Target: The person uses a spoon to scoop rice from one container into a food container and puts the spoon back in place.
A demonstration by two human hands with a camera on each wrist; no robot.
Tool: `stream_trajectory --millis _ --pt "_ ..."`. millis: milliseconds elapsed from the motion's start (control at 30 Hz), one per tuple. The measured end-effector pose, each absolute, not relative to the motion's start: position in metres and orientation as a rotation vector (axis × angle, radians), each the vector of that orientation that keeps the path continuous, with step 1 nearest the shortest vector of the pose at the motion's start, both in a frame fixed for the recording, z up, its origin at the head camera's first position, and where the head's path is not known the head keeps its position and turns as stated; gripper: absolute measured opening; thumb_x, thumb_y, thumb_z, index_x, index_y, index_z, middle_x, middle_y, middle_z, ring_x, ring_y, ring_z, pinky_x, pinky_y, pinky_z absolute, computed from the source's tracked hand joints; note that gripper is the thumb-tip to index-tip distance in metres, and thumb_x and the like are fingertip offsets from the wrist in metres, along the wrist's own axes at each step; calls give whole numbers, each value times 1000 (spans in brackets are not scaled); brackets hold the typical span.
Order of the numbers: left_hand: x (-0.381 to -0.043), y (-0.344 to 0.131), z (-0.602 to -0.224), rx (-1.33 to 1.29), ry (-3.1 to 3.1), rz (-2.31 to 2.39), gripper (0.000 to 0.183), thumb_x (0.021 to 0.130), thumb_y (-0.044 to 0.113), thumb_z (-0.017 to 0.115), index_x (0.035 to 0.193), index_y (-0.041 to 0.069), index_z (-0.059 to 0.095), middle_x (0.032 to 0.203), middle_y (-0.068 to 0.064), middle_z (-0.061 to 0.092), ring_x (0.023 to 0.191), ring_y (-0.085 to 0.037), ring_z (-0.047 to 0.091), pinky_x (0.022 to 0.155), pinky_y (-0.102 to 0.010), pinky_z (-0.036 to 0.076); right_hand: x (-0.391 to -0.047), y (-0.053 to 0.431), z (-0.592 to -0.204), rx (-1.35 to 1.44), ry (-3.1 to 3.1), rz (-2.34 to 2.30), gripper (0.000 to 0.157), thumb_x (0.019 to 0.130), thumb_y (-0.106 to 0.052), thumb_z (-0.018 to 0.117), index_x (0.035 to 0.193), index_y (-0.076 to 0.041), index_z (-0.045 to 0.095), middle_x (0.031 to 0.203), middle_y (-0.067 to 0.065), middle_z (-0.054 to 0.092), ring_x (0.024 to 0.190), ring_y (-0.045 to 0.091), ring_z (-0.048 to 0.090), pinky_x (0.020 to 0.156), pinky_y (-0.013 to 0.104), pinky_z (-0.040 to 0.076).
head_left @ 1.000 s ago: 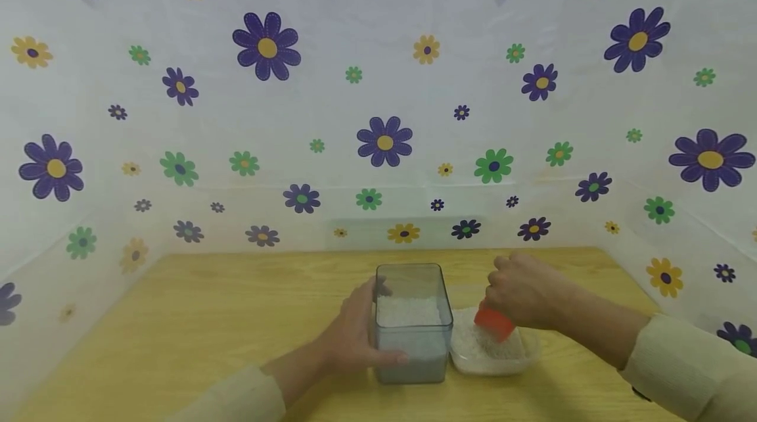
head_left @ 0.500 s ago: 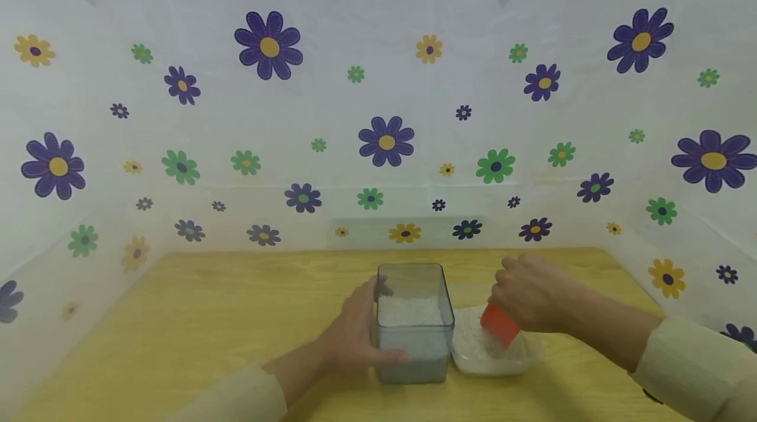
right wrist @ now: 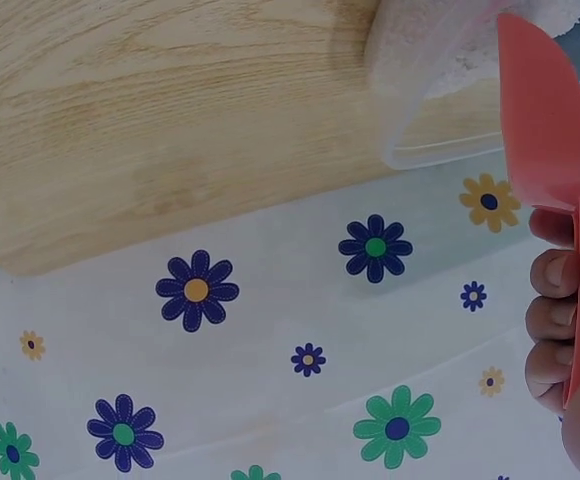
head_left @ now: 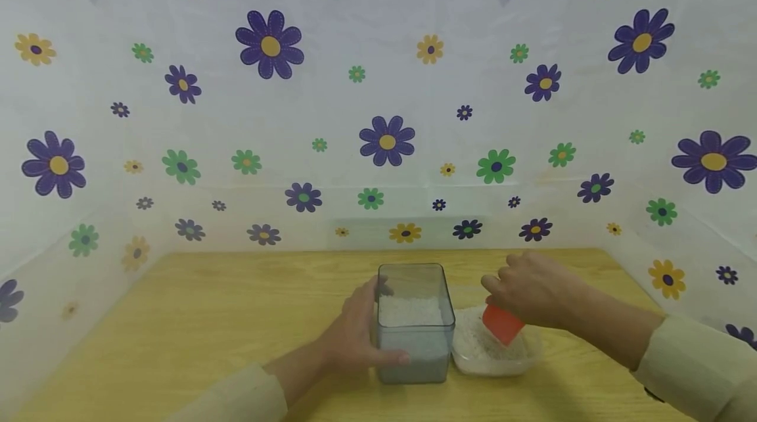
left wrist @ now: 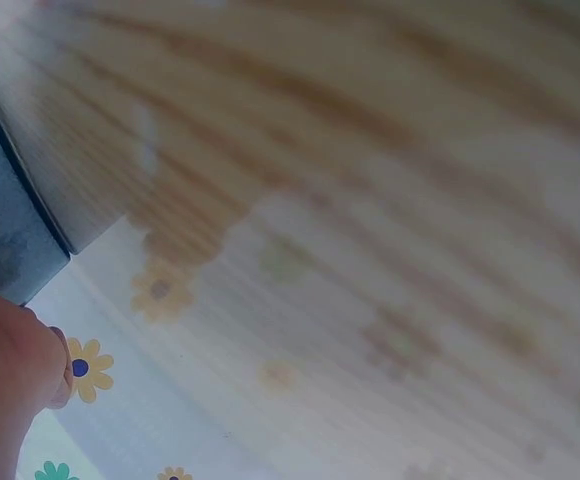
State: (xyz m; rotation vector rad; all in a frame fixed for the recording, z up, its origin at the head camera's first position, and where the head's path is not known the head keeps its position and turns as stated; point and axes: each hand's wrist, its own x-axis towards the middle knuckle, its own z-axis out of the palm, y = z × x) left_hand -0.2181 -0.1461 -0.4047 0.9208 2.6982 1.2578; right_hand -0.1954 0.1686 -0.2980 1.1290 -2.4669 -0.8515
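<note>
A tall see-through grey container [head_left: 414,364], partly filled with white grains like rice [head_left: 410,310], stands upright on the table. My left hand [head_left: 347,338] grips its left side, thumb across the front and fingers toward the back. Just right of it is a low clear plastic tub [head_left: 495,367] with more of the grains [head_left: 471,336]. Over this tub, my right hand [head_left: 537,292] holds a red scoop [head_left: 503,326] tilted down, its lower edge close over the grains. In the right wrist view, several fingers [right wrist: 552,318] curl round the handle of the scoop [right wrist: 550,120].
The wood-grain table [head_left: 236,304] spreads out on both sides of the containers. A white flowered sheet [head_left: 331,113] hangs behind the table and along its left and right sides.
The right hand and red scoop have shifted slightly right over the tub, and the scoop's tilt has changed a little. The left hand keeps its hold on the grey container.
</note>
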Motion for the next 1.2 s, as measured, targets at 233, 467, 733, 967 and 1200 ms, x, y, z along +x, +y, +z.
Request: stream_trajectory --millis 233,467,733,967,1200 --pt "-218 -146 -405 926 2698 1255 113 68 61 83 153 15 25 144 -1 43 134 -23 39 111 -61 31 -193 166 -288 1145 -2436 -1001 16 80 -26 80 83 -14 70 68 -1 62 58 14 45 51 23 37" --pt "-218 -146 -405 925 2701 1241 113 68 61 82 153 15 25 145 -1 43 135 -24 38 112 -60 30 -191 168 -289 1231 -2199 -1123 17 84 -28 75 79 -13 71 67 0 60 58 16 42 51 25 34" --pt "-218 -147 -406 922 2703 1244 115 68 62 83 154 14 24 144 -1 43 135 -24 38 112 -60 30 -189 173 -289 1193 -2235 -1023 14 80 -24 77 79 -11 72 68 1 61 59 16 44 50 25 36" --pt "-219 -146 -407 931 2707 1241 115 68 61 83 154 14 23 145 -1 43 136 -24 37 113 -60 29 -193 171 -273 1131 -2206 -863 11 78 -19 77 79 -10 72 70 2 64 60 18 49 52 26 43" --pt "-217 -145 -406 947 2707 1260 116 67 58 84 154 11 23 144 -2 43 134 -23 39 112 -58 31 -201 157 -249 1081 -1986 -479 12 77 -11 72 69 -8 63 60 3 58 53 17 45 47 25 35"
